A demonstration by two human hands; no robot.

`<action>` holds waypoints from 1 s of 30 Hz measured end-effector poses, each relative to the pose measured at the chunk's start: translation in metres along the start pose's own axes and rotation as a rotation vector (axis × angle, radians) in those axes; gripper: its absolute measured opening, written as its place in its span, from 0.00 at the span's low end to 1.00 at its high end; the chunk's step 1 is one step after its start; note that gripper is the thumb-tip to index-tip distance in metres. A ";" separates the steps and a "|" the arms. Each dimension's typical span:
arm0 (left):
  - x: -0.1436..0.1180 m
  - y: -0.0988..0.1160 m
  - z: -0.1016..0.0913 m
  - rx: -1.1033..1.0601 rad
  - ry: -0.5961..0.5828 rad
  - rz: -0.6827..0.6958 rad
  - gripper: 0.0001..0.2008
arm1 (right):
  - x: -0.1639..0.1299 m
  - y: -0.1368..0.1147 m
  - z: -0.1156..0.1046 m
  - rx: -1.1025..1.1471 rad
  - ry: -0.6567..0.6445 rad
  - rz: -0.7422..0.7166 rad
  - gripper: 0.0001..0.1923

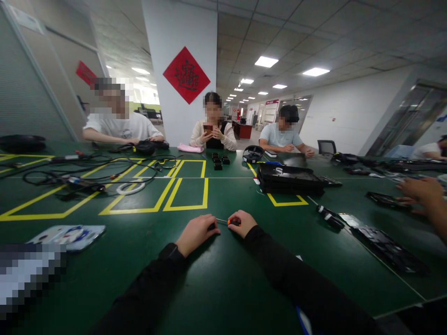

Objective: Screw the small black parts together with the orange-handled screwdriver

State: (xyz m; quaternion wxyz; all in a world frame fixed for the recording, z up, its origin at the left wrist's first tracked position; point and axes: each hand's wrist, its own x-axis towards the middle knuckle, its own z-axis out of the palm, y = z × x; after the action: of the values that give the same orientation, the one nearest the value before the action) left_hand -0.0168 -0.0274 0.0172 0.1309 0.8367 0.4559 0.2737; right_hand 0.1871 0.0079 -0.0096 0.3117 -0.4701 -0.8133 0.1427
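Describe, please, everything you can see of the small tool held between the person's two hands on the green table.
The small tool looks like a slim screwdriver: a thin metal shaft lying roughly level, joined to an orange and black handle. The left hand closes over the shaft's far end, hiding its tip, and the right hand grips the handle, so only the middle shows. It sits just above or on the green table; which, I cannot tell. Nothing else touches it.

Small orange-handled screwdriver (228, 222), level, just above the green table (223, 279)
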 end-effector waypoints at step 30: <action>0.001 0.040 0.017 -0.787 0.183 -0.178 0.17 | -0.012 -0.059 -0.015 -0.087 0.116 -0.373 0.32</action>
State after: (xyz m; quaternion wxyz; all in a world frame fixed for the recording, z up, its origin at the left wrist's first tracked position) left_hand 0.0210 -0.0481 0.0226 0.4232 0.6521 0.3968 0.4880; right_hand 0.1612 -0.0341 0.0280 0.3586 -0.3316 -0.8724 0.0200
